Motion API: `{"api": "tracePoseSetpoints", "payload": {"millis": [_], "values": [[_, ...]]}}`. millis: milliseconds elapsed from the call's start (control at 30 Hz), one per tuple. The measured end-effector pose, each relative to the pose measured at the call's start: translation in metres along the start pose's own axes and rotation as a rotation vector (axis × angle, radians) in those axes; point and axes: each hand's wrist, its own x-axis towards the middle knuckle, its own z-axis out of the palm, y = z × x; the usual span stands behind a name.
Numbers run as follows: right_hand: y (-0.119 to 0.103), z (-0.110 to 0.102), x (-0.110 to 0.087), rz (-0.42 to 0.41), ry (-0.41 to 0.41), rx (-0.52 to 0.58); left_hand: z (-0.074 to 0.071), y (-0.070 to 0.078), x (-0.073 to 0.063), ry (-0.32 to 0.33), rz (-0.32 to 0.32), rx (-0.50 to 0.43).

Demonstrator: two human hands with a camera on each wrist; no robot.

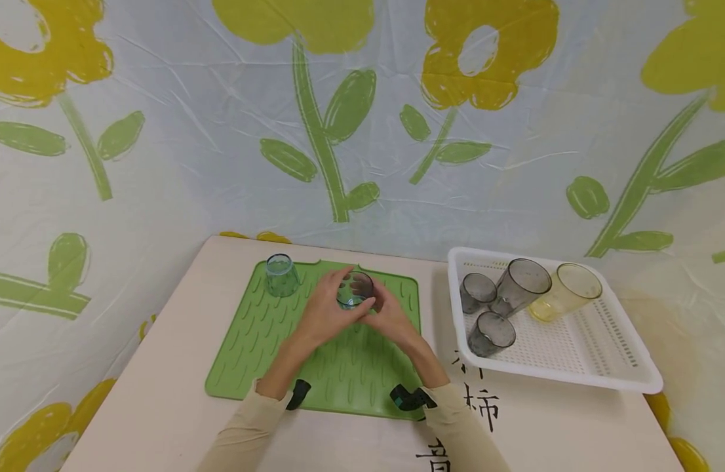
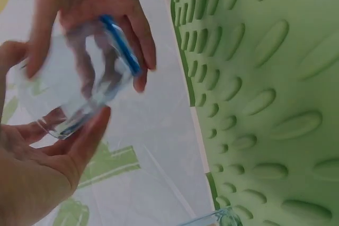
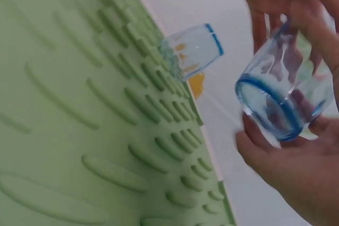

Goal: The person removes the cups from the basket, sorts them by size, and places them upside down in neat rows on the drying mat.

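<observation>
A clear, blue-tinted drinking glass (image 1: pixel 355 290) is held between both hands above the green mat. The left hand (image 1: pixel 329 303) grips its left side, thumb toward the front. On the opposite side the right hand (image 1: pixel 392 319) has its fingers curled about the glass. In the right wrist view the held glass (image 3: pixel 283 91) is tilted, its thick blue end facing down toward the mat. A second blue-tinted glass (image 1: pixel 282 275) stands at the far left of the green mat (image 1: pixel 244 354).
To the right sits a white perforated basket (image 1: pixel 563 347) holding several grey glasses (image 1: pixel 479 293) and a yellow glass (image 1: pixel 566 293). Black characters (image 1: pixel 480 406) are printed on the pale tabletop (image 1: pixel 156 380). Behind hangs a flower-patterned cloth (image 1: pixel 221 131).
</observation>
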Motion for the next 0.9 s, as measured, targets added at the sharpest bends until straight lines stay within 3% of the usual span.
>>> {"api": "tracePoseSetpoints", "payload": {"millis": [200, 400, 600, 767, 900], "values": [[0.007, -0.008, -0.001, 0.122, -0.037, 0.211, -0.005, -0.002, -0.003, -0.013, 0.015, -0.153], [0.005, -0.011, -0.004, 0.212, 0.036, 0.366, -0.014, -0.005, -0.009, -0.029, 0.014, -0.278], [0.002, -0.010, -0.003, 0.195, 0.103, 0.460, -0.015, -0.011, -0.014, -0.063, -0.006, -0.365], [0.001, -0.007, 0.000, 0.124, 0.136, 0.555, -0.012, -0.018, -0.016, -0.094, 0.038, -0.307], [-0.004, -0.004, 0.003, 0.090, 0.102, 0.510, -0.011, -0.021, -0.017, -0.089, 0.108, -0.168]]}}
